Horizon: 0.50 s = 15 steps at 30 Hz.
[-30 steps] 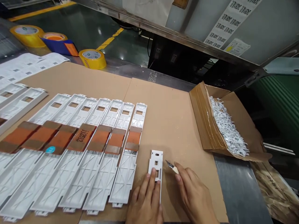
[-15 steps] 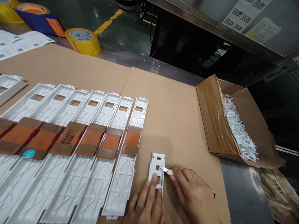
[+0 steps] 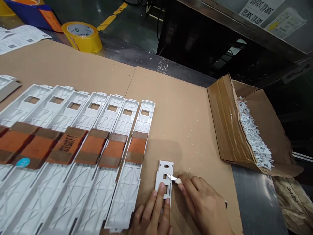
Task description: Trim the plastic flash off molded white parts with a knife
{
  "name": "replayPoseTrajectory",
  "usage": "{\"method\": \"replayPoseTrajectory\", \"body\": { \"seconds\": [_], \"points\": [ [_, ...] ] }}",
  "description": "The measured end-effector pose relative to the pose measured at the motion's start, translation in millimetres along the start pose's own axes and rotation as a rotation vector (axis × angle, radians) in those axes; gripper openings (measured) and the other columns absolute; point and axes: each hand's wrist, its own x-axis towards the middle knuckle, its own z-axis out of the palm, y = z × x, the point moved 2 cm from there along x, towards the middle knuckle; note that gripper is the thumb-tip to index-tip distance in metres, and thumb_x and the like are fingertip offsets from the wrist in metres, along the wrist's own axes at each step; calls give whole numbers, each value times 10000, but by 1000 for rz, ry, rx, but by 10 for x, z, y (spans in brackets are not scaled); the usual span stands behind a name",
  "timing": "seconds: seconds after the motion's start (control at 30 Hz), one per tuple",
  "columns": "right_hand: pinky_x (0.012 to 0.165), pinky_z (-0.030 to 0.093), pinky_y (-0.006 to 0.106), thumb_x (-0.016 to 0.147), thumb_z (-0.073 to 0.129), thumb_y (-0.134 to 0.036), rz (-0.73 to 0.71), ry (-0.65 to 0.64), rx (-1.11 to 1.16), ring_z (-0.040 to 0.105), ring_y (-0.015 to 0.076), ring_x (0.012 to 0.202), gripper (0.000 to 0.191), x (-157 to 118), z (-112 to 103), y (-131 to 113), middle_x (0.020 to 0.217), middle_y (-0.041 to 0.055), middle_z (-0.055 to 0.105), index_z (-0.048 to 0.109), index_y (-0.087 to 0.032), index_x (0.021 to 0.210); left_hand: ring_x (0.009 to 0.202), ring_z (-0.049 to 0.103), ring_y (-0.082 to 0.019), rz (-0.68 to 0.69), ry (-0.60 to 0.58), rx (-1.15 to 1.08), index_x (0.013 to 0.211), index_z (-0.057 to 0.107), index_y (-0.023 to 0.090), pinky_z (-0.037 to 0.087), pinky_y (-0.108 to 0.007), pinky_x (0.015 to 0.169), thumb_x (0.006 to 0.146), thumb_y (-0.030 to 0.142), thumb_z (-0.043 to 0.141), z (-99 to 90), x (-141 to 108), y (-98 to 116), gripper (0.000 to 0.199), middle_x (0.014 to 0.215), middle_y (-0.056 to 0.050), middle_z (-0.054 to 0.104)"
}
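Small white slotted plate [image 3: 160,174], lying flat at lower centre on cardboard [image 3: 186,124] that covers the tabletop [image 3: 256,195]. From the left: printed sheets [image 3: 22,39], then a roll of yellow tape [image 3: 92,42] on the far side. Nearer, long white panels [image 3: 124,192] lie side by side, with orange and brown blocks [image 3: 113,150] across their middles. Just beside the last panel, the left hand [image 3: 153,218] grasps nothing; its fingers lie extended on the plate, seemingly steadying it. The knife [image 3: 174,179] has its blade tip at the right edge of the plate's upper square opening [image 3: 164,176], so the work appears to be at that edge; whether it is cutting, I cannot tell. The right hand [image 3: 205,202] pinches the knife's pale handle. At far right, an open cardboard box [image 3: 223,124] holds many small white pieces [image 3: 254,133].
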Motion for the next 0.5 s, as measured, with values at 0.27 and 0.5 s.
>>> {"method": "replayPoseTrajectory", "body": {
  "seconds": [0.27,0.5],
  "points": [
    [579,330,259,1006,295,-318,-4,-1,-6,553,148,591,383,2,-2,-2,666,-10,601,634,-225,855,1084,528,-175,-4,0,4,967,661,195,336,-341,772,903,346,358,-11,5,6,344,1085,-78,688],
    [521,306,273,1010,238,-347,-41,-49,-84,545,143,533,449,48,-17,33,649,-6,599,633,-236,826,1059,544,-171,10,9,29,947,664,200,343,-338,759,912,336,337,-8,13,7,356,1065,-68,696]
  ]
}}
